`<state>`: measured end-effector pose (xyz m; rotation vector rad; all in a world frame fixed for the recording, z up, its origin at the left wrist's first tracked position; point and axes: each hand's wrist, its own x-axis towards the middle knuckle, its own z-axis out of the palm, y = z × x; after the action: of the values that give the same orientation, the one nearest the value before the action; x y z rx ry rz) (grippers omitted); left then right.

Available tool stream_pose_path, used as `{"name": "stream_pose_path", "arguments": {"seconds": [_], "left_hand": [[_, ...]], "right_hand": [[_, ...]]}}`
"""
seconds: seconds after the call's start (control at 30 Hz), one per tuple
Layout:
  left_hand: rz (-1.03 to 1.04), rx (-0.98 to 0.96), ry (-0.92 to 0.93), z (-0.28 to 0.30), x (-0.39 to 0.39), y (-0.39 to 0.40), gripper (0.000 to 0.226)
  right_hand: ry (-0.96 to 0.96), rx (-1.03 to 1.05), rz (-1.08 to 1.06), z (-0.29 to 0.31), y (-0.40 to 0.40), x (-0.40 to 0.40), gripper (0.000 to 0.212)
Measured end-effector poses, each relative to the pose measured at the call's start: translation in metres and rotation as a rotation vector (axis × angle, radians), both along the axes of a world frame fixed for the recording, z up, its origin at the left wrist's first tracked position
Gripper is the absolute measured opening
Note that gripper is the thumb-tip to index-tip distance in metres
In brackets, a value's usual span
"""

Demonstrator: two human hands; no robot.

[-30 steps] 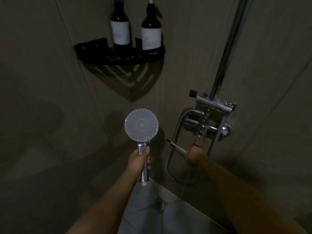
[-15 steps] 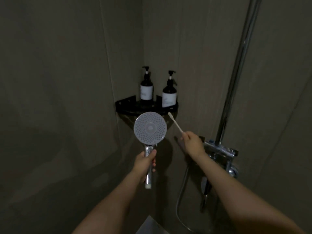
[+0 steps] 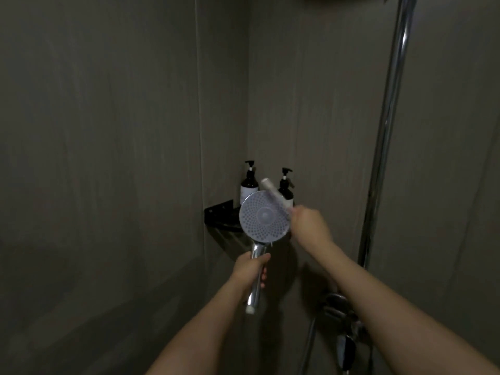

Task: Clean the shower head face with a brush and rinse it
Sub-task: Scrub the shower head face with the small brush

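Before the corner shelf (image 3: pixel 220 215), my left hand (image 3: pixel 250 272) grips the shower head (image 3: pixel 264 219) handle upright while my right hand (image 3: pixel 308 226) pinches the blurred brush (image 3: pixel 273 193) across its face; hard strokes could twist it loose.

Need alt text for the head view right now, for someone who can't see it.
In a dim tiled shower corner, the left hand grips a chrome shower head by its handle, face toward the camera, while the right hand holds a white brush across its upper right edge. Two dark pump bottles stand on a black corner shelf behind.
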<state>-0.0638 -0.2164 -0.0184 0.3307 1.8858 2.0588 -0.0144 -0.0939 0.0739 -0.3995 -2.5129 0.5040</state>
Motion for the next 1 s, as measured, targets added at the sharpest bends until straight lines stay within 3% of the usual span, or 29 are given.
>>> {"name": "stream_pose_path", "arguments": {"seconds": [0.07, 0.13, 0.23, 0.37, 0.53, 0.6, 0.7, 0.83, 1.0], "left_hand": [[-0.004, -0.003, 0.007, 0.003, -0.004, -0.002, 0.021], [-0.01, -0.004, 0.011, 0.006, -0.007, -0.003, 0.02], [-0.001, -0.018, 0.014, 0.007, -0.012, -0.005, 0.021], [0.003, -0.018, 0.035, 0.009, -0.015, -0.004, 0.022], [0.001, -0.025, 0.026, 0.007, -0.01, -0.004, 0.021], [0.009, -0.007, 0.02, 0.007, -0.007, -0.004, 0.021], [-0.005, 0.017, 0.019, 0.009, -0.001, -0.003, 0.022], [0.007, -0.006, 0.021, 0.007, 0.005, -0.009, 0.024], [0.022, 0.007, 0.01, 0.005, 0.005, -0.011, 0.022]], "right_hand": [[-0.103, 0.102, 0.127, -0.013, -0.019, -0.004, 0.028], [-0.158, 0.067, 0.028, -0.01, -0.007, -0.011, 0.032], [-0.074, -0.026, -0.099, 0.006, 0.012, -0.012, 0.034], [-0.115, 0.103, 0.122, -0.004, -0.022, -0.005, 0.029], [-0.118, -0.033, -0.152, 0.003, 0.011, -0.003, 0.033], [-0.058, 0.012, -0.055, 0.0, -0.003, 0.003, 0.029], [-0.114, 0.082, 0.088, -0.02, -0.028, 0.011, 0.028], [-0.055, -0.152, -0.131, -0.006, 0.01, 0.007, 0.033], [-0.11, 0.108, 0.178, -0.021, -0.037, 0.022, 0.028]]}}
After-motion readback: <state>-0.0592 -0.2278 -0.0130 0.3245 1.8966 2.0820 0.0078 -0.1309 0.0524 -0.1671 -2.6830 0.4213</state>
